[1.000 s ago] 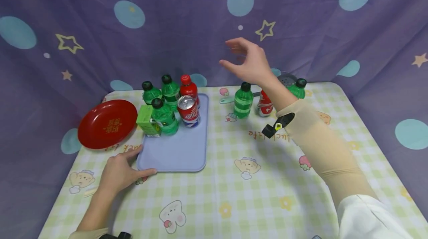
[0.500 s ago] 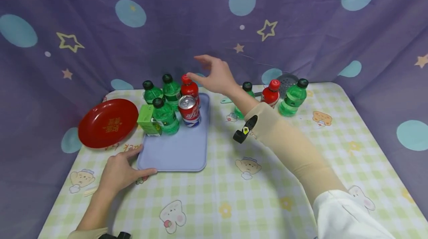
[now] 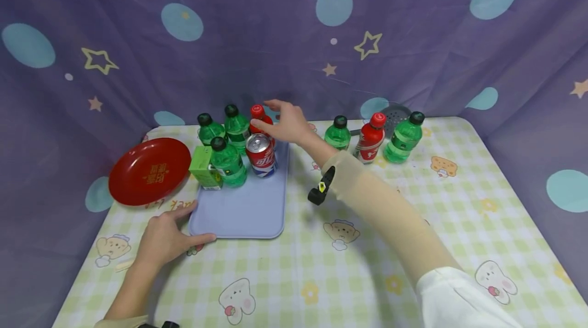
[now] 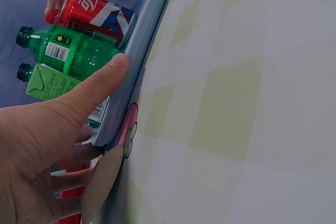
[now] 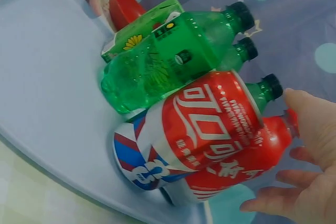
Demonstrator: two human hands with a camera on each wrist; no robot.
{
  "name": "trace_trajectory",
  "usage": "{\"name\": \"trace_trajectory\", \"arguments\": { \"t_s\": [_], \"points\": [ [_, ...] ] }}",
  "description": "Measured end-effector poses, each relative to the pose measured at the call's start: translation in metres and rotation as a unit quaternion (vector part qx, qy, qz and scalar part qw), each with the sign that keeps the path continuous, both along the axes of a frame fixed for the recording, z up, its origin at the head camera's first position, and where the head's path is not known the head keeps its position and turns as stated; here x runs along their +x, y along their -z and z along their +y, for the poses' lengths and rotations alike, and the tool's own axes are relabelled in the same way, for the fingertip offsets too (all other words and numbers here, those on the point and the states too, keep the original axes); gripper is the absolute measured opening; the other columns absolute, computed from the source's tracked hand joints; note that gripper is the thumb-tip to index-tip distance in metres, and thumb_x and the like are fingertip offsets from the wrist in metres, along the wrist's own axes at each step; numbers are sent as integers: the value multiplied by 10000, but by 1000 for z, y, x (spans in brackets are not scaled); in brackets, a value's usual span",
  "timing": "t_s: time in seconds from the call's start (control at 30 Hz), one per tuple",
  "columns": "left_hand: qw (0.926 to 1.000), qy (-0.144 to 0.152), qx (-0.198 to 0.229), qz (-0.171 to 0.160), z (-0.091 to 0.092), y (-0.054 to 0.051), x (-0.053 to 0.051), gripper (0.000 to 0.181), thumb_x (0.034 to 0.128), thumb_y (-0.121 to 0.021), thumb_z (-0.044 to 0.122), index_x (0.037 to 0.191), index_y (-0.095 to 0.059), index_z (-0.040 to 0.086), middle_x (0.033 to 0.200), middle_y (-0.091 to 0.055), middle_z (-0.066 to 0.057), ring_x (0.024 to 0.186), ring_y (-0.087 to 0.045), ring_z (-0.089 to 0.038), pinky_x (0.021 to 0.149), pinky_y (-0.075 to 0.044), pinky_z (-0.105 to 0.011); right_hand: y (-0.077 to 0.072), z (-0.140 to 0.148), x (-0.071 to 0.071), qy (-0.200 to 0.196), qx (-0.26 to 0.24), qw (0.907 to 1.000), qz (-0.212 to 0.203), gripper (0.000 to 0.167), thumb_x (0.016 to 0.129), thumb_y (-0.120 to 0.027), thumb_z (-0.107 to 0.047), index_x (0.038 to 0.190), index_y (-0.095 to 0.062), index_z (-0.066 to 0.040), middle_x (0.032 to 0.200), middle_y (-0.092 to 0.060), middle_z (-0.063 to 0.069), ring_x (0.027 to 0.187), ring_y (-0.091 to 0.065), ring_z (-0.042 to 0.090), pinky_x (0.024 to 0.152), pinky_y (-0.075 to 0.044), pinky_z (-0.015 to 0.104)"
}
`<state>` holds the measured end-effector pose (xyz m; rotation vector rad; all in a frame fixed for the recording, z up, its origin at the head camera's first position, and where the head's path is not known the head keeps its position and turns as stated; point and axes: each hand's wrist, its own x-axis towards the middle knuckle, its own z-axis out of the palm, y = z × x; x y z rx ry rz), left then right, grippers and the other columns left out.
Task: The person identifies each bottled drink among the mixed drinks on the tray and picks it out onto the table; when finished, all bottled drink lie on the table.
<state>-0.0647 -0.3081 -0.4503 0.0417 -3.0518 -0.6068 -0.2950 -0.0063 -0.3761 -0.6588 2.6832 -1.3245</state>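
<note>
At the front left corner of a blue tray (image 3: 239, 216), my left hand (image 3: 161, 238) rests with thumb and forefinger spread along its edges. The thumb (image 4: 105, 80) lies straight on the rim in the left wrist view. My right hand (image 3: 289, 123) is beside a red-capped cola bottle (image 3: 258, 114) at the tray's back right, fingers spread and loosely bent. In the right wrist view its thumb is by the red cap (image 5: 292, 123); contact is unclear. In front stands a red cola can (image 3: 260, 157). Several green bottles (image 3: 228, 165) and a green carton (image 3: 205, 168) are on the tray too.
Left of the tray lies a red plate (image 3: 149, 172). Right of it stand a green bottle (image 3: 337, 135), a red cola bottle (image 3: 370, 139) and another green bottle (image 3: 404, 139). A dark slotted utensil (image 3: 396, 118) lies behind them. A purple curtain (image 3: 285, 57) hangs at the back.
My right hand has moved left and down from above the right-hand bottles to the red-capped bottle on the tray. The left hand has stayed at the tray corner.
</note>
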Motion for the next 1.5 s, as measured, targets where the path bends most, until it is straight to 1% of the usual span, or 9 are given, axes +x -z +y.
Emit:
{"name": "trace_trajectory", "arguments": {
  "t_s": [0.13, 0.4, 0.63, 0.77, 0.87, 1.0, 1.17, 1.27, 1.5],
  "points": [
    [10000, -4, 24, -5, 0, 1, 0, 1039, 627, -981, 631, 1411, -671, 23, 1387, -626, -341, 1247, -654, -531, 960, -579, -666, 7, -6, -1, -56, -61, 9999, -71, 716, 957, -756, -496, 1529, -569, -110, 1543, -617, 143, 1418, -599, 324, 1146, -542, 498],
    [10000, 12, 53, 41, -1, 1, -1, 1029, 630, -985, 617, 1409, -672, 22, 1382, -636, -332, 1242, -663, -519, 957, -582, -660, 16, -14, -2, 102, -197, 9995, -213, 688, 937, -792, -472, 1487, -604, -105, 1395, -715, 114, 1203, -716, 283, 999, -627, 407],
    [10000, 5, 65, 32, -1, 0, 0, 1024, 634, -983, 618, 1409, -672, 26, 1378, -635, -334, 1254, -652, -526, 955, -584, -658, 19, -17, -3, 361, -24, 9989, -299, 641, 951, -775, -478, 1456, -641, -105, 1322, -748, 106, 1159, -725, 280, 962, -629, 396],
    [10000, 23, 68, 64, 0, 0, 0, 1023, 634, -986, 611, 1409, -672, 22, 1377, -638, -331, 1254, -654, -523, 963, -581, -658, 18, -16, -2, 456, -130, 9984, -316, 625, 950, -781, -483, 1434, -665, -105, 1301, -759, 100, 1139, -726, 270, 932, -633, 389],
    [10000, 36, 60, 68, 0, 0, -1, 1024, 636, -984, 613, 1409, -671, 18, 1377, -642, -327, 1254, -656, -521, 969, -578, -659, 18, -15, -2, 532, -211, 9981, -209, 604, 942, -794, -483, 1401, -691, -105, 1250, -781, 93, 1080, -744, 253, 892, -642, 375],
    [10000, 27, 29, 64, -1, 0, -1, 1028, 636, -984, 614, 1413, -668, 19, 1384, -636, -330, 1252, -655, -524, 970, -576, -662, 17, -15, 0, 713, -203, 9972, 82, 609, 934, -807, -482, 1396, -696, -100, 1237, -793, 75, 1024, -759, 213, 860, -649, 326],
    [10000, 18, 16, 56, -1, 0, -1, 1035, 638, -982, 617, 1419, -660, 19, 1391, -623, -337, 1255, -650, -530, 972, -574, -664, 2, -11, 2, 994, -237, 9939, 414, 613, 920, -820, -496, 1377, -708, -104, 1200, -805, 60, 954, -771, 180, 796, -654, 293],
    [10000, 5, 16, 30, -1, 0, -1, 1036, 641, -979, 617, 1420, -658, 16, 1392, -621, -337, 1256, -649, -530, 976, -572, -663, -14, -6, 5, 1075, -211, 9923, 583, 603, 911, -820, -519, 1346, -725, -112, 1143, -817, 50, 901, -772, 165, 763, -650, 288],
    [10000, -19, 17, -14, 0, 1, -1, 1037, 641, -976, 626, 1423, -659, 22, 1394, -623, -338, 1258, -648, -531, 977, -572, -665, -53, 15, 9, 1044, -298, 9902, 882, 555, 917, -817, -509, 1315, -756, -127, 1118, -829, 37, 895, -780, 145, 799, -650, 269]
  ]
}}
